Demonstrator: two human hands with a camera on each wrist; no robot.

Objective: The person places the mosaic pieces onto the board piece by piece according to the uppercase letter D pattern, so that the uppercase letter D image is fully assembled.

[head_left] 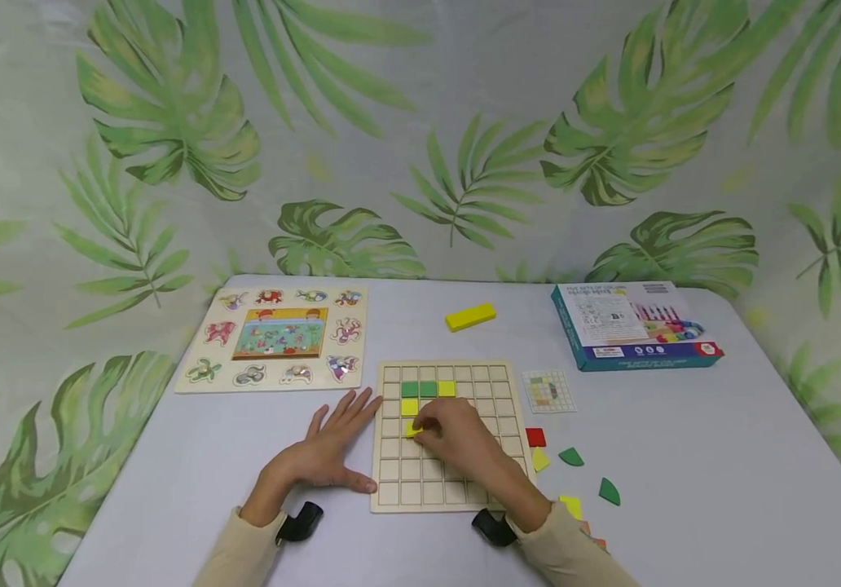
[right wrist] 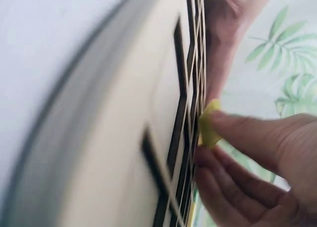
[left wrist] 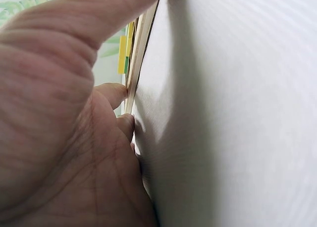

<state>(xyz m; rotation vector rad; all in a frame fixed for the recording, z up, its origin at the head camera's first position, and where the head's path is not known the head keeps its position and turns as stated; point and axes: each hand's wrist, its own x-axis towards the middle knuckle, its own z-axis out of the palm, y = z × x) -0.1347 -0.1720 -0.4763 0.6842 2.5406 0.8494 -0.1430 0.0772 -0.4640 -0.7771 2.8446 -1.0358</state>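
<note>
A square wooden grid board (head_left: 431, 493) lies on the table between the two hands. My right hand (head_left: 460, 440) pinches a yellow square tile (right wrist: 210, 125) between thumb and fingers, right at a cell in the board's second column. Above that cell, in the head view, sit a yellow tile (head_left: 409, 407), two green tiles (head_left: 419, 390) side by side and another yellow tile (head_left: 446, 389). My left hand (head_left: 328, 452) rests at the board's left edge, fingers spread, with fingertips and thumb touching the rim.
Right of the board lie a pattern card (head_left: 548, 392), a red tile (head_left: 535, 438), green quarter-round pieces (head_left: 609, 491) and more yellow pieces (head_left: 570, 506), partly behind the right sleeve. Farther back are a yellow block (head_left: 470, 317), a box (head_left: 633, 326) and a sea-animal puzzle (head_left: 204, 333).
</note>
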